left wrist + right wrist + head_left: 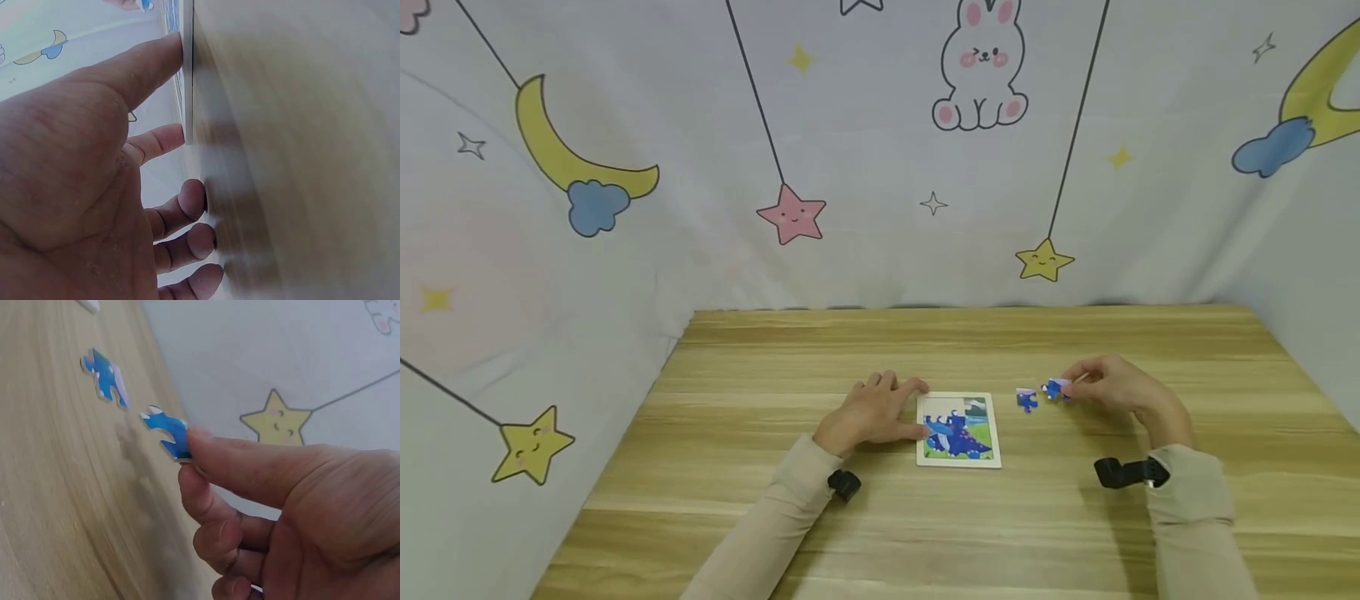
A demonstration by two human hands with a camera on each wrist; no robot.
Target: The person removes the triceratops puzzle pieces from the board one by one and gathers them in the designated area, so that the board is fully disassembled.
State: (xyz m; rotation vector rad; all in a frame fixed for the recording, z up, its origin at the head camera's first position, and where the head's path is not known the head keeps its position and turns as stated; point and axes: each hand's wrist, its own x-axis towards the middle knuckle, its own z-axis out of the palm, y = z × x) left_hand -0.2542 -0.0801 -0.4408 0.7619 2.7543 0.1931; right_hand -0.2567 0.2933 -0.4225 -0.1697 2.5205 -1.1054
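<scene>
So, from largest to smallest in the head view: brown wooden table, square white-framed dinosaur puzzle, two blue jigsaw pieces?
Brown wooden table
Square dinosaur puzzle
Untouched piece, held piece: too alike to rank; fingers partly cover the latter.

The right hand (1112,387) pinches 1 blue puzzle piece (179,439) by its edge, between thumb and index finger; its knob and curved notch face away from the grip, and it appears lifted. Just beyond that grip, toward the left hand (872,412), a 2nd blue piece (1027,400) with a pale lilac edge lies flat. Farther over, the square, white-rimmed puzzle board (958,463) lies flat, its left rim touched by the left thumb and index finger. It shows a blue dinosaur on green, partly assembled, with a pale bare patch at upper left.
</scene>
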